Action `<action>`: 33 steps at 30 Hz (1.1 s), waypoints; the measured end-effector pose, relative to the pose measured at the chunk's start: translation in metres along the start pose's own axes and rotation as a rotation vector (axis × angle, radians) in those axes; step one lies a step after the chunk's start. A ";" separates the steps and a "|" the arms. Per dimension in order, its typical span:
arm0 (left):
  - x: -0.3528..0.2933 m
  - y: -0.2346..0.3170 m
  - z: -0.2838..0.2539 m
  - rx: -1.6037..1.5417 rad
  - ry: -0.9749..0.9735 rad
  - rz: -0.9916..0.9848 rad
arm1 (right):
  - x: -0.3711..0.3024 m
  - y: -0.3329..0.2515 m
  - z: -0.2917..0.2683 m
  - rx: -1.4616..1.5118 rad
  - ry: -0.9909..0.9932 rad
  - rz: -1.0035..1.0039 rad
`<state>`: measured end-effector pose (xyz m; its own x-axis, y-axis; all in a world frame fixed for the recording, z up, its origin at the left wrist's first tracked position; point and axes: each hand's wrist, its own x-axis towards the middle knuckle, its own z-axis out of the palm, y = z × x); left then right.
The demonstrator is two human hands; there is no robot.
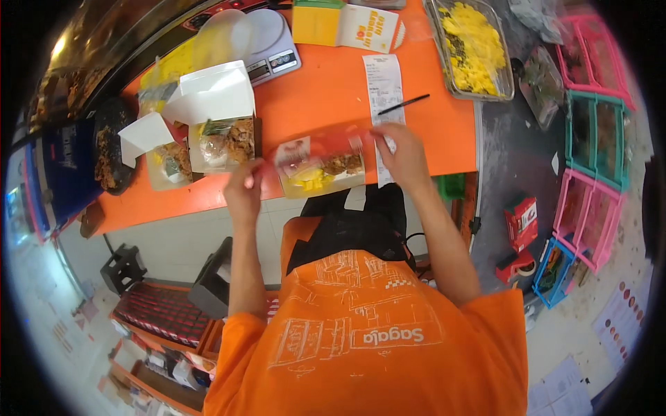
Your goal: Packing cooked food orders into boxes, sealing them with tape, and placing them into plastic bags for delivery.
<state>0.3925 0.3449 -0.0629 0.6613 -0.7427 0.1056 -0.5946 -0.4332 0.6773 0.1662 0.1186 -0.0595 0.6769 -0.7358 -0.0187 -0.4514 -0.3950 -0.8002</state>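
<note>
A red see-through plastic sheet [325, 145] is stretched between my two hands. My left hand [244, 191] pinches its left end, and my right hand [404, 156] pinches the right end. Just under the sheet, at the table's near edge, sits a shallow food box [331, 188] with yellow egg pieces [311, 182] and browned meat [343, 165] in it; the sheet hides its far part. Beside my left hand stand two open white-lidded boxes [218, 93] holding rice and meat. A long paper receipt [383, 76] lies beside my right hand, with a black pen [404, 105] across it.
A kitchen scale [283, 61] and a yellow-white carton [347, 29] stand at the back of the orange table [305, 90]. A clear tray [479, 96] of yellow egg is at the far right. Stacked coloured baskets [595, 142] line the right side; a dark dish [126, 173] sits left.
</note>
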 end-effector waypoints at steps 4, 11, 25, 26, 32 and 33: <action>-0.055 0.008 0.032 -0.135 -0.054 -0.298 | -0.041 -0.025 0.031 0.347 -0.055 0.277; -0.062 -0.016 0.031 -0.461 -0.182 -0.257 | -0.040 -0.003 0.036 0.597 -0.097 0.281; -0.009 0.045 0.016 0.249 -0.476 0.008 | -0.021 -0.020 0.022 -0.267 -0.157 -0.174; -0.008 0.059 0.008 0.438 -0.526 0.245 | -0.021 -0.026 0.024 -0.438 -0.298 -0.348; -0.007 0.014 0.028 0.690 -0.726 0.445 | -0.016 -0.035 0.034 -0.656 -0.642 -0.489; -0.004 0.007 0.030 0.648 -0.705 0.517 | -0.025 -0.028 0.035 -0.704 -0.565 -0.542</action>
<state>0.3719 0.3297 -0.0803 -0.0270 -0.9489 -0.3144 -0.9904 -0.0172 0.1369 0.1827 0.1672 -0.0579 0.9802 -0.0732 -0.1840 -0.1203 -0.9582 -0.2596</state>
